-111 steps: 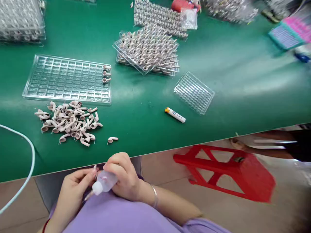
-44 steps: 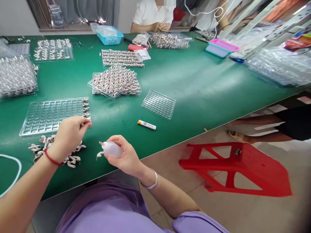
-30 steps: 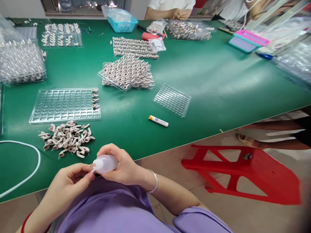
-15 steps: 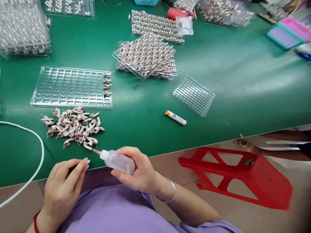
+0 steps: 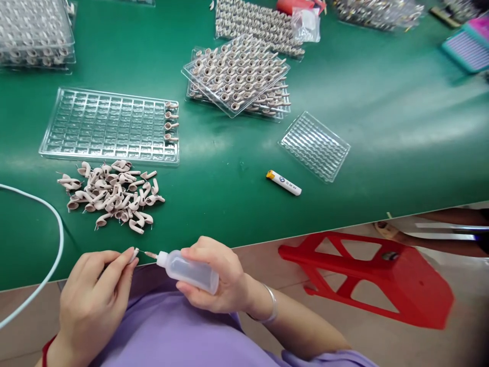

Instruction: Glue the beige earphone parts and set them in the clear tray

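Now I see the left hand (image 5: 95, 293) pinching one pale piece (image 5: 134, 254) by the bench (image 5: 214, 209) edge; next, a needle (image 5: 150, 255) points to it, on the bottle (image 5: 191, 270) which the right hand (image 5: 225, 278) wraps. If either hand shakes, the needle may slip.

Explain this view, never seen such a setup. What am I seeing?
No machine: a person works bare-handed, seen from one camera worn on the head, looking forward and down. The left hand pinches a small pale part; the right hand holds a translucent squeeze bottle, its thin tip pointing toward that part. On the green table lie a loose pile of earbud-shaped parts, a clear tray with four similar parts in its rightmost column, and a white tube with a yellow end.
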{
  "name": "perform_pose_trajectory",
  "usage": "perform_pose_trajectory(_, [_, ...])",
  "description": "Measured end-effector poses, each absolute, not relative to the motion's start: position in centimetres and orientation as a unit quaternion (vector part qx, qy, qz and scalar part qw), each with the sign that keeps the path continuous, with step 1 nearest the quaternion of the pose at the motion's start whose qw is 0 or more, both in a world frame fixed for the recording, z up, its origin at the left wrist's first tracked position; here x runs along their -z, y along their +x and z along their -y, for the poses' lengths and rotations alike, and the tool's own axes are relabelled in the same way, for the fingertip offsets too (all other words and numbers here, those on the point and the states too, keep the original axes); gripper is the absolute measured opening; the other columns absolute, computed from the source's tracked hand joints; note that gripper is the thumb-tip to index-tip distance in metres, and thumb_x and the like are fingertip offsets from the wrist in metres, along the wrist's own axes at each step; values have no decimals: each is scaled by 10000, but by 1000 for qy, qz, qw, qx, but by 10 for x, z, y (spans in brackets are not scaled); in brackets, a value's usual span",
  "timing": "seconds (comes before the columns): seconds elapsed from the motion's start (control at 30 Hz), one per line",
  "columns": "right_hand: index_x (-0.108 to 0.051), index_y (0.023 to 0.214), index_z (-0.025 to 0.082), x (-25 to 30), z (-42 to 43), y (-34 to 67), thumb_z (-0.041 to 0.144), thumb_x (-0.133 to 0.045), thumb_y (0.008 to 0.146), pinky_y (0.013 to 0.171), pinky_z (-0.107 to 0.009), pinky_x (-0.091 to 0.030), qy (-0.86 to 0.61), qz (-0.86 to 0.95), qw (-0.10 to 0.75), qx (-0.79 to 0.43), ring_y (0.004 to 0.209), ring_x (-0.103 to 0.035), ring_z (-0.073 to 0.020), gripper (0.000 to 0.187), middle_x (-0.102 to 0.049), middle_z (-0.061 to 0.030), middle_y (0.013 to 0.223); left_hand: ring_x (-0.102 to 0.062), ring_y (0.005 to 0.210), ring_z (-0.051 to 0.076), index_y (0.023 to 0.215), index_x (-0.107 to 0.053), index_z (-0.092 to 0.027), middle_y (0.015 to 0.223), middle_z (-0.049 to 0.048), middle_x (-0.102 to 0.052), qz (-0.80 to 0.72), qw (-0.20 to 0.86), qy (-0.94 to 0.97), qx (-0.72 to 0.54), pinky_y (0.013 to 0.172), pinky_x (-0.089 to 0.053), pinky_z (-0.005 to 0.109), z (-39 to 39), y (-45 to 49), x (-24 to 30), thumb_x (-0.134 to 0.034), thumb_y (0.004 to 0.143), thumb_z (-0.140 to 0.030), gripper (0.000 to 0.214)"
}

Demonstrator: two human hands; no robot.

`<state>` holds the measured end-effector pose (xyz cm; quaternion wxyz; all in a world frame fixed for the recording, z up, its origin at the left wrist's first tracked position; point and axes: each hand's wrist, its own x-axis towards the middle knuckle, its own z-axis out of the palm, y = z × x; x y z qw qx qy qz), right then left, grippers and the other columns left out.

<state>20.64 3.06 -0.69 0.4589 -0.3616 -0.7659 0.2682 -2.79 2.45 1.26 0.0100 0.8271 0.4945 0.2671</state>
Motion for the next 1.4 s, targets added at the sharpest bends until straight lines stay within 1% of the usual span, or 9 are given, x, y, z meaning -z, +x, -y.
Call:
perform_pose_trajectory(0.43, [-512, 1190, 176, 8, -32, 205, 265, -640, 813, 531, -274, -460, -361, 767, 463, -259, 588, -528, -146, 408, -659, -45, 789, -568, 683, 175, 1025, -677, -112, 780, 56, -636, -490, 0, 829, -271, 666, -468, 327, -26, -23, -15, -722, 769, -67, 264])
perform_pose_trajectory(0.8, [-514, 1199, 174, 10, -31, 205, 254, -655, 794, 527, -275, -442, -363, 768, 459, -259, 582, -513, -148, 437, -655, -50, 781, -560, 692, 177, 1030, -677, -106, 781, 58, -627, -487, 2, 831, -270, 665, -462, 329, -26, -24, -14, -724, 768, -67, 268])
perform_pose_trajectory(0.9, [-516, 1211, 183, 9, -30, 208, 251, -673, 786, 538, -277, -447, -360, 759, 464, -281, 583, -512, -145, 458, -653, -44, 792, -568, 687, 175, 1041, -682, -126, 783, 51, -630, -494, 8, 825, -274, 670, -464, 325, -25, -26, -12, -715, 779, -86, 267])
perform_pose_trajectory(0.97, [-520, 1217, 202, 7, -29, 210, 258, -692, 788, 562, -272, -466, -367, 731, 473, -328, 617, -542, -142, 466, -659, -47, 855, -581, 702, 171, 1054, -687, -149, 801, 47, -637, -506, 24, 815, -282, 692, -471, 316, -22, -27, -12, -706, 792, -101, 267])
perform_pose_trajectory(1.07, [-521, 1227, 239, 1, -27, 208, 245, -730, 784, 659, -261, -505, -412, 650, 474, -428, 770, -616, -150, 490, -651, -56, 1011, -624, 778, 153, 1070, -695, -206, 886, 38, -663, -536, 109, 779, -307, 759, -483, 273, -15, -26, -16, -669, 833, -135, 249])
perform_pose_trajectory(1.13, [-526, 1214, 250, -3, -27, 201, 219, -757, 758, 723, -259, -513, -437, 584, 467, -500, 853, -627, -155, 512, -632, -46, 1047, -650, 831, 143, 1055, -705, -248, 944, 22, -688, -555, 223, 737, -314, 780, -489, 235, -10, -24, -20, -649, 858, -191, 213])
perform_pose_trajectory(1.2, [-538, 1160, 250, -5, -28, 192, 208, -788, 719, 717, -248, -512, -432, 508, 462, -584, 825, -619, -137, 509, -620, -22, 1006, -664, 845, 150, 1002, -726, -270, 954, 12, -712, -566, 373, 672, -297, 758, -501, 215, -7, -21, -24, -647, 864, -276, 159])
perform_pose_trajectory(1.3, [-530, 1063, 245, -5, -26, 177, 234, -826, 681, 640, -218, -509, -388, 378, 451, -709, 697, -590, -97, 483, -612, 23, 874, -631, 739, 154, 850, -745, -244, 806, 17, -706, -556, 588, 526, -262, 669, -498, 221, -4, -16, -26, -637, 856, -404, 193])
perform_pose_trajectory(1.4, [-517, 1035, 240, 0, -22, 168, 279, -842, 677, 625, -212, -518, -357, 296, 451, -762, 670, -584, -93, 485, -615, 42, 789, -541, 659, 137, 724, -724, -209, 669, 11, -628, -529, 698, 409, -256, 623, -458, 223, -5, -11, -27, -645, 830, -478, 299])
